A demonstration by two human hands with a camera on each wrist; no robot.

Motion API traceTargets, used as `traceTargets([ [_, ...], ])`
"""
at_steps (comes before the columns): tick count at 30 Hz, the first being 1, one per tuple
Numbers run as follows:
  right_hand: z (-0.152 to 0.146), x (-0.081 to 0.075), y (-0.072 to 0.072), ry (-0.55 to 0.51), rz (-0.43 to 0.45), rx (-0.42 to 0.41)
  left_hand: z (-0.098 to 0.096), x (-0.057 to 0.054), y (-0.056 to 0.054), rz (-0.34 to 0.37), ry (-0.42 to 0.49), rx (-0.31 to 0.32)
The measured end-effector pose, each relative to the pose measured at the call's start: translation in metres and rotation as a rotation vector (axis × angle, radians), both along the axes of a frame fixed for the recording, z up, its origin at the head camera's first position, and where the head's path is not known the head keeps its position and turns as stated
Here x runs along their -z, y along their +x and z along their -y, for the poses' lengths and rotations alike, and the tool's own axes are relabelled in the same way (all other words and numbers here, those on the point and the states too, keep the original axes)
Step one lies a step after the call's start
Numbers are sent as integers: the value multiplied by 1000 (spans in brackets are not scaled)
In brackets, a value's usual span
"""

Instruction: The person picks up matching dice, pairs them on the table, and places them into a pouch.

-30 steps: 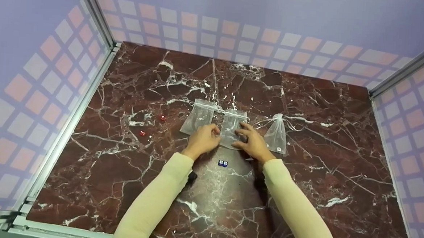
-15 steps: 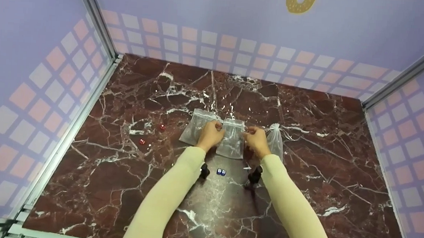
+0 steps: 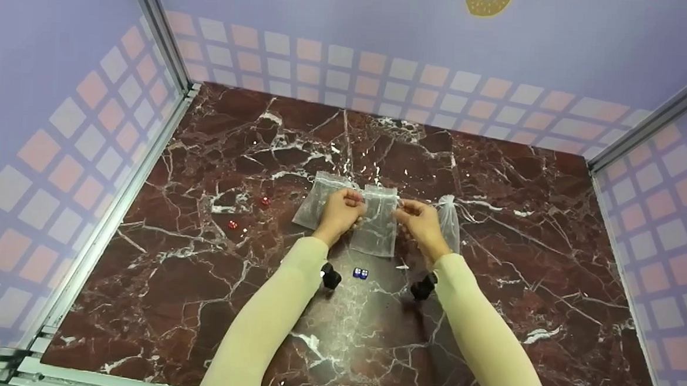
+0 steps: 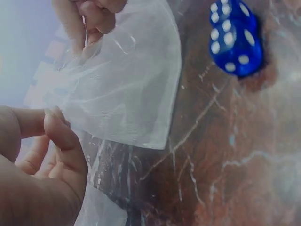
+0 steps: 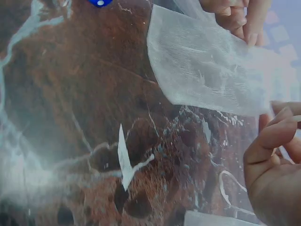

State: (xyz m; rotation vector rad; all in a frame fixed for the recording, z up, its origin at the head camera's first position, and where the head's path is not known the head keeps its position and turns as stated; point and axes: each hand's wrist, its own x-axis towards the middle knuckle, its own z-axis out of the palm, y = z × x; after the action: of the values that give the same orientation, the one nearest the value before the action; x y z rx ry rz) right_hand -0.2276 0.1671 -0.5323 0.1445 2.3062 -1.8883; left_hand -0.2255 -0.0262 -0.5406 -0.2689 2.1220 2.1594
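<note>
A sheer white organza drawstring bag (image 3: 375,233) is held up between both hands, its closed bottom toward the person. My left hand (image 3: 340,213) pinches its left edge near the mouth, thumb against forefinger in the left wrist view. On the opposite edge, my right hand (image 3: 423,223) pinches the mesh between thumb and fingers. Two blue dice (image 3: 360,273) with white pips sit side by side on the table just below the bag. Another flat organza bag (image 3: 308,210) lies partly behind the left hand. A third bag (image 3: 449,222), gathered at its neck, lies beyond the right hand.
Two red dice (image 3: 265,201) lie apart on the left of the dark red marbled tabletop (image 3: 196,309). Purple panels with a checked band (image 3: 338,69) wall the back and sides, joined by metal posts. White cords (image 3: 478,207) trail from the gathered bag.
Both hands moved from the middle bag's lower part up to its upper side edges and pinched them. In the last half second they barely shifted. The head view tilted up slightly.
</note>
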Motion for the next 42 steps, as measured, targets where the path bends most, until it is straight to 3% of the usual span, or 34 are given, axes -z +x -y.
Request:
traceTargets([
  [3,-2,-2,4,1,-55,8,1,-3,4,-33,49,9],
  [10,-8,-7,15,35,-210,29,5,-5,15,-196,113,57],
  [15,-14,-13,29,41,-404,-56,8,-10,25,-295,97,127],
  [20,-10,-31,47,28,-562,-148,9,-11,31,-378,68,200],
  [26,-6,-38,56,4,-592,-156,8,-9,35,-390,24,242],
  [33,-5,-37,61,31,-559,-112,17,-11,43,-404,-50,279],
  [42,-7,-36,64,34,-562,-109,40,0,61,-302,-281,326],
])
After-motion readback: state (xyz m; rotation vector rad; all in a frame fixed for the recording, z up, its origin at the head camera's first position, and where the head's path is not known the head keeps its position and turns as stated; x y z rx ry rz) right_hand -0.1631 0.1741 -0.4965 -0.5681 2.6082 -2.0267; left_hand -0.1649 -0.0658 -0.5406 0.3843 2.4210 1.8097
